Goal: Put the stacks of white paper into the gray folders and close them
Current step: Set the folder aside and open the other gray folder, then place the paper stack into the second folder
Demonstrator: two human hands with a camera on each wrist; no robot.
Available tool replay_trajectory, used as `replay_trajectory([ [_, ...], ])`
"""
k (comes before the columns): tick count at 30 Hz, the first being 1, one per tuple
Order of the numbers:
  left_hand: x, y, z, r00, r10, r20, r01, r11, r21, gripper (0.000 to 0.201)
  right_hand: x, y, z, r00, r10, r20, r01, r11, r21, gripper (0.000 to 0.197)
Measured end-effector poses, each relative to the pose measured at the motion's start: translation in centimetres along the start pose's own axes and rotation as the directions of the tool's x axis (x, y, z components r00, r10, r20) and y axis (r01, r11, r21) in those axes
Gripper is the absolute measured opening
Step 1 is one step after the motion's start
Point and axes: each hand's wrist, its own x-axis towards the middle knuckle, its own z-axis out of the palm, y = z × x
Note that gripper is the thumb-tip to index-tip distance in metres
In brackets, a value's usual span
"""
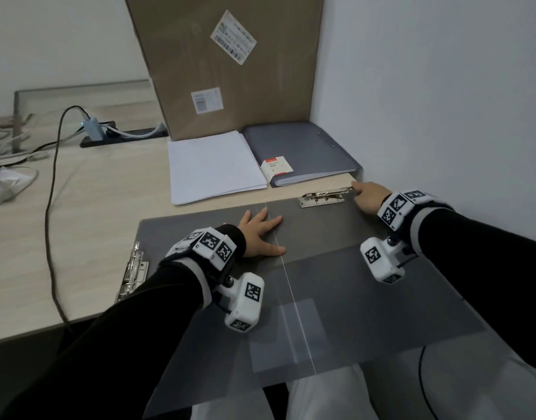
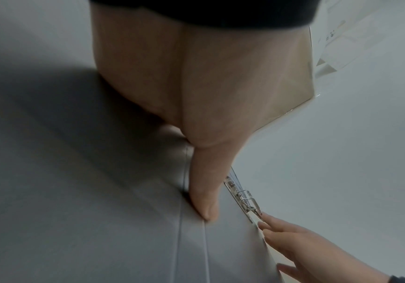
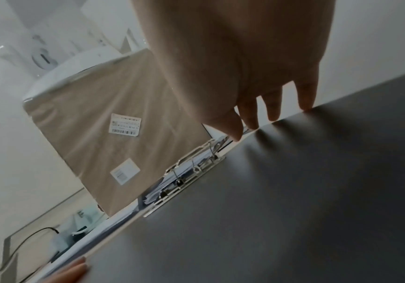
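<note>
A gray folder (image 1: 336,268) lies spread wide on the desk in front of me, hanging over the near edge, with nothing inside. My left hand (image 1: 260,234) presses flat on it beside the spine crease (image 2: 191,239), fingers spread. My right hand (image 1: 368,197) rests its straight fingertips on the folder's far edge, the index finger touching the lever of the metal clip (image 1: 323,197). In the right wrist view the clip (image 3: 191,166) stands just left of my fingertips (image 3: 271,113). A stack of white paper (image 1: 213,166) lies behind the folder. A second gray folder (image 1: 300,153), closed with paper inside, sits to its right.
A big cardboard box (image 1: 224,62) leans against the wall behind the paper. Another metal clip (image 1: 132,271) juts out at the folder's left edge. A black cable (image 1: 53,189) runs across the wooden desk (image 1: 94,213) to a power strip (image 1: 109,134). The white wall (image 1: 442,101) is close on the right.
</note>
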Motion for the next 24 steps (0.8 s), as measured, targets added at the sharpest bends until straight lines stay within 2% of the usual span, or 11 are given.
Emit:
replay_trajectory([
  [3,-0.1,0.1,-0.1,1.000,-0.007,-0.011,0.007,0.999,-0.037,0.079,-0.1,-0.1,0.1,1.000,-0.009,-0.017,0.009,0.999,0.053,0.050],
  [7,0.2,-0.5,-1.0,0.999,-0.032,-0.038,0.028,0.995,-0.096,0.078,-0.7,-0.9,-1.0,0.990,-0.044,-0.131,0.073,0.971,0.227,0.047],
  [9,0.5,-1.1,-1.5,0.996,-0.045,-0.077,0.030,0.982,-0.188,0.071,-1.3,-2.0,-1.6,0.972,-0.091,-0.216,0.157,0.937,0.313,0.044],
  [11,0.6,-1.6,-2.0,0.983,-0.066,-0.170,0.000,0.931,-0.364,0.059,-2.0,-3.8,-1.9,0.950,-0.164,-0.265,0.257,0.891,0.373,0.039],
  [13,0.6,-2.3,-2.8,0.953,-0.127,-0.275,-0.031,0.864,-0.503,0.047,-2.7,-6.4,-1.7,0.940,-0.241,-0.240,0.323,0.854,0.407,0.035],
  [17,0.4,-5.2,-5.5,0.880,-0.275,-0.387,-0.011,0.802,-0.597,0.042,-2.4,-12.1,-0.4,0.944,-0.308,-0.119,0.330,0.855,0.400,0.034],
  [21,0.7,-9.5,-7.6,0.793,-0.461,-0.399,0.096,0.741,-0.665,0.047,-0.5,-16.2,1.2,0.960,-0.277,-0.036,0.266,0.865,0.425,0.044],
  [24,1.5,-11.8,-8.2,0.766,-0.538,-0.353,0.174,0.701,-0.691,0.054,0.9,-17.8,2.0,0.975,-0.218,0.037,0.178,0.873,0.455,0.055],
])
